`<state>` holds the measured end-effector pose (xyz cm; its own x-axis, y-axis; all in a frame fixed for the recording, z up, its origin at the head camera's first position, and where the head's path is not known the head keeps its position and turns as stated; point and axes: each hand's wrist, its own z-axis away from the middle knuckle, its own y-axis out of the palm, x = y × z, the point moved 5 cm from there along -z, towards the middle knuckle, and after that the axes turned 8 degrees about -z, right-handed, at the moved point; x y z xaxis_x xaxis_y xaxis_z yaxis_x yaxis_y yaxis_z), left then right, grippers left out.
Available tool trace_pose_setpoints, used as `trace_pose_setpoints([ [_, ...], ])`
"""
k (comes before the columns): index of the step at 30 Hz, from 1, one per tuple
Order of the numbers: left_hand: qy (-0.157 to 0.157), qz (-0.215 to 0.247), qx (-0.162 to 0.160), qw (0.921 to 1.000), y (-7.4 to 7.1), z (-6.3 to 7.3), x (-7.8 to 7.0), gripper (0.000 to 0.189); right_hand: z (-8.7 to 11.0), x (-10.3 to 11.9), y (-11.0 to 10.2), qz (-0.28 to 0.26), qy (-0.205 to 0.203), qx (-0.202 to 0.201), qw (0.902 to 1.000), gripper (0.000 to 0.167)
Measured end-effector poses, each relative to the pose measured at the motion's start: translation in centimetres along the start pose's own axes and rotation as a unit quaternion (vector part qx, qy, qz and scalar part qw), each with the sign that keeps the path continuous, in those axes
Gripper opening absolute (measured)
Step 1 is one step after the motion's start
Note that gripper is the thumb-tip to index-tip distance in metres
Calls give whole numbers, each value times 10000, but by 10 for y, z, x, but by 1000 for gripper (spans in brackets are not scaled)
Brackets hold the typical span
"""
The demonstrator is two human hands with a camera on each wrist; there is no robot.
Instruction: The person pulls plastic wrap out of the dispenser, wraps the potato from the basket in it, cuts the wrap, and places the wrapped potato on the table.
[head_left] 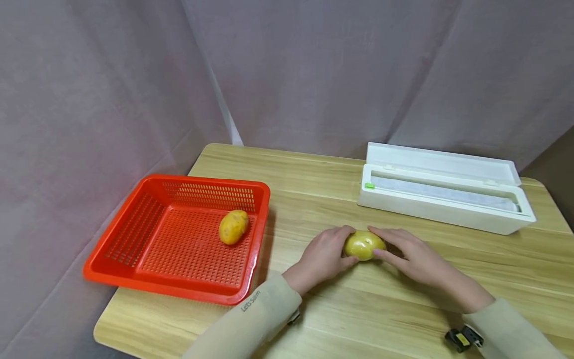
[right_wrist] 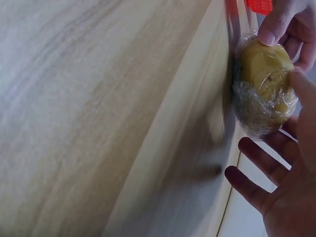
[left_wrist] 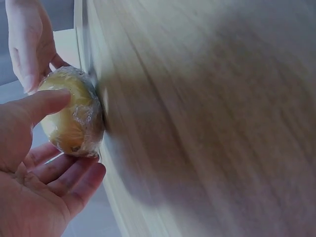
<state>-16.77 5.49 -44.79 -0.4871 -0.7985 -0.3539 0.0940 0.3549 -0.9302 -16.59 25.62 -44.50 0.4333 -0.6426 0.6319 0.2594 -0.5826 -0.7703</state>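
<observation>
A yellow potato (head_left: 364,245) in clear plastic wrap sits on the table between both hands. My left hand (head_left: 326,253) grips its left end, thumb on the near side and fingers around the far side. From the right, my right hand (head_left: 414,255) holds the other end between thumb and forefinger, its lower fingers spread in the right wrist view. Crinkled film shows on the wrapped potato's underside (left_wrist: 88,118) in the left wrist view. A second, unwrapped potato (head_left: 233,227) lies in the red basket (head_left: 179,294) on the left.
At the back right stands a long white cling film dispenser (head_left: 430,217), lid raised, with a roll (head_left: 441,193) inside and a green slider (head_left: 369,185) at its left end. Grey curtains (head_left: 314,75) hang behind the wooden table (head_left: 309,194). The basket overhangs the table's left edge.
</observation>
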Motion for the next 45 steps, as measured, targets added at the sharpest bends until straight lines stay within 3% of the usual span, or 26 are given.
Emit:
trace_pose_setpoints([
  [14,-76,201,-91,9997,0,0,3,57,-3,-1,2,-9,-123,-33,9999,56],
  [27,-287,203,-363,9987,1,3,9,58,-5,-2,4,50,94,-25,9999,65],
  [45,-579,169,-322,9977,-5,3,20,61,-33,3,15,179,-499,-109,9985,69],
])
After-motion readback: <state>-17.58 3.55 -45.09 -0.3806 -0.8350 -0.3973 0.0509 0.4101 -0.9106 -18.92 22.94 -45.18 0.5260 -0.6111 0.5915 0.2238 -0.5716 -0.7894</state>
